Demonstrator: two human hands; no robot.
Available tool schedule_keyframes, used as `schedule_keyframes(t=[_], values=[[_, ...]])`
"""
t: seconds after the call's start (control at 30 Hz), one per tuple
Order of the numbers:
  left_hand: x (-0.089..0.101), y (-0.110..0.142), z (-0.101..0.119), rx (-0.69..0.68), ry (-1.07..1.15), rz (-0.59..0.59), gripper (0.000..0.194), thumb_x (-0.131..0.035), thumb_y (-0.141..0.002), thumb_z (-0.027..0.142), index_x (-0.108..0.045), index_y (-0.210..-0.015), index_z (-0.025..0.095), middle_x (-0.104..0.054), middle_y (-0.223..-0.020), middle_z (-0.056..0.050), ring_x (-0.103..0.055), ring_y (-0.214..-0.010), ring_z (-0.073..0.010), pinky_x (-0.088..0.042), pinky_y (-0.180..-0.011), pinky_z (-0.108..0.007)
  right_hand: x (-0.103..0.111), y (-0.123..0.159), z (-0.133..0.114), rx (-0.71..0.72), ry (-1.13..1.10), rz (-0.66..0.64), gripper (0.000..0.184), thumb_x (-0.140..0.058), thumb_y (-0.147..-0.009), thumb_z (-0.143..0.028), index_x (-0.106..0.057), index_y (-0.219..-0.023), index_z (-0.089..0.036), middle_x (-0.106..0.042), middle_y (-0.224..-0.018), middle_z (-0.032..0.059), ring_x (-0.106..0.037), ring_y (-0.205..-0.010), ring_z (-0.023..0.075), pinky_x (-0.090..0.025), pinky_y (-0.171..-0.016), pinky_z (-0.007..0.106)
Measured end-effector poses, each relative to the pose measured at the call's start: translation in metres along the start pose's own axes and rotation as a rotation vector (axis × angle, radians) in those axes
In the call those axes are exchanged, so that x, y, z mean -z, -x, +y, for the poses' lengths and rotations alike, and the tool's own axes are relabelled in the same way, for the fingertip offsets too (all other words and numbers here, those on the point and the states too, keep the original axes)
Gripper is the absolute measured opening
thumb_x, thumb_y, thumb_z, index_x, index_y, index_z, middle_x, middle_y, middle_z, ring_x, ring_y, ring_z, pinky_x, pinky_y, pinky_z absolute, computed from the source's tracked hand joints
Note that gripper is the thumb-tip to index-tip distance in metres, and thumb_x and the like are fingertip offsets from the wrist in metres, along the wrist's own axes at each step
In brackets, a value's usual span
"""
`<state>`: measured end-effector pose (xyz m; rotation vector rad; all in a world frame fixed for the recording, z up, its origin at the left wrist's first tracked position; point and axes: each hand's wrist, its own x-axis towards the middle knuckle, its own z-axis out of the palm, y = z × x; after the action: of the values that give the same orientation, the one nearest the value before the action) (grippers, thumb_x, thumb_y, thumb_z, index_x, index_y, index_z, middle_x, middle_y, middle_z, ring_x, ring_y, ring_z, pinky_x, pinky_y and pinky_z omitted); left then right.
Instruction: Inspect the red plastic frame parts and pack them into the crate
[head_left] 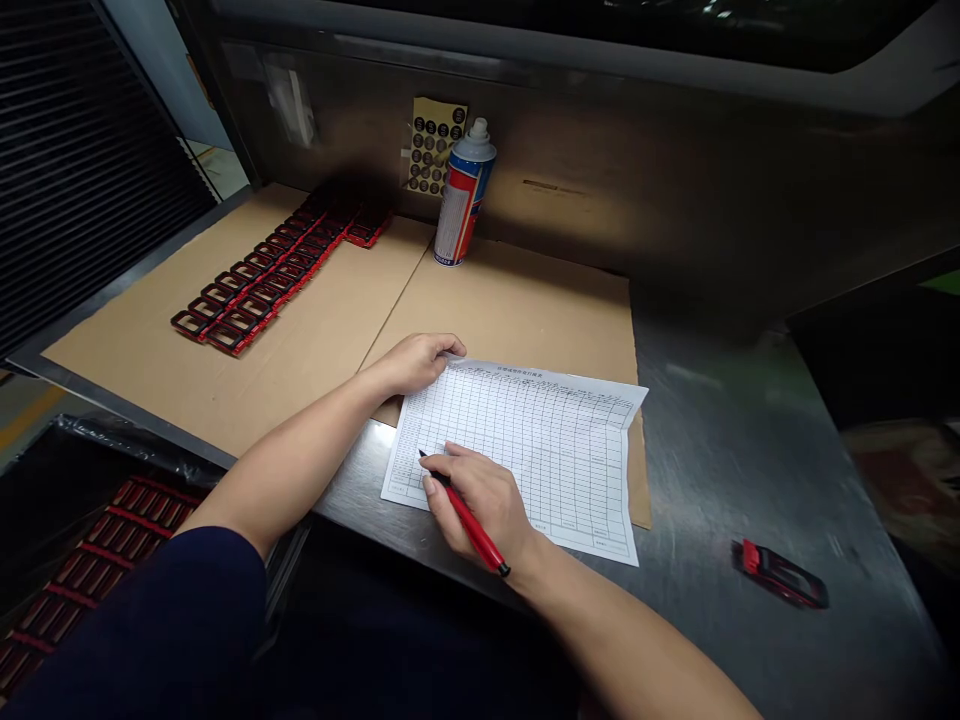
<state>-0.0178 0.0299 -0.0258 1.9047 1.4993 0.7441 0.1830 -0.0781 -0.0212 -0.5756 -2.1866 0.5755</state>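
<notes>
A printed form (517, 450) with a fine grid lies partly on the cardboard and partly on the metal table. Near its top left corner, my left hand (416, 365) pinches the edge of the sheet, fingers curled over it. My right hand (484, 500) grips a red pen (480, 537) with a black end. The pen's dark tip points at the left columns of the grid; whether it touches the paper I cannot tell. Handwriting shows along the form's upper rows.
Cardboard (300, 380) covers much of the metal table (697, 440). Rows of red-and-black frames (262, 275) lie at left; one red-and-black part (784, 572) lies at right. A spray can (463, 195) stands by the back wall near a sticker sheet (427, 150). More parts fill a bin (97, 545) lower left.
</notes>
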Motion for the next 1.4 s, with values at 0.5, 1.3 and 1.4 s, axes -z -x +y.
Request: schedule_keyframes(t=[0.5, 1.3, 1.4], values=[[0.0007, 0.0006, -0.0020, 0.012, 0.021, -0.005, 0.032, -0.049, -0.086, 0.007, -0.070, -0.108, 0.019, -0.075, -0.108, 0.000, -0.068, -0.100, -0.0147, -0.051, -0.096, -0.027, -0.0038, 0.0032, 0.0028, 0.020, 0.006, -0.037, 0.015, -0.062, -0.091, -0.015, -0.066, -0.106, -0.019, -0.077, -0.078, 0.0000, -0.075, -0.068, 0.0164, -0.063, -0.093, 0.039], [0.0017, 0.0012, 0.0004, 0.028, 0.018, -0.011, 0.032, -0.049, -0.086, 0.009, -0.071, -0.108, 0.018, -0.075, -0.107, -0.001, -0.068, -0.099, -0.0156, -0.051, -0.094, -0.028, -0.0039, 0.0018, 0.0024, 0.024, -0.023, -0.037, 0.015, -0.062, -0.092, -0.016, -0.067, -0.106, -0.016, -0.075, -0.075, 0.0008, -0.071, -0.061, 0.0147, -0.065, -0.078, 0.030], [0.0028, 0.0014, 0.0012, 0.027, 0.014, -0.015, 0.033, -0.048, -0.086, 0.010, -0.071, -0.108, 0.019, -0.075, -0.108, -0.001, -0.068, -0.100, -0.0161, -0.051, -0.095, -0.028, -0.0033, 0.0009, 0.0013, 0.007, -0.035, -0.050, 0.015, -0.061, -0.093, -0.016, -0.067, -0.107, -0.016, -0.074, -0.074, 0.0006, -0.070, -0.060, 0.0140, -0.065, -0.076, 0.029]])
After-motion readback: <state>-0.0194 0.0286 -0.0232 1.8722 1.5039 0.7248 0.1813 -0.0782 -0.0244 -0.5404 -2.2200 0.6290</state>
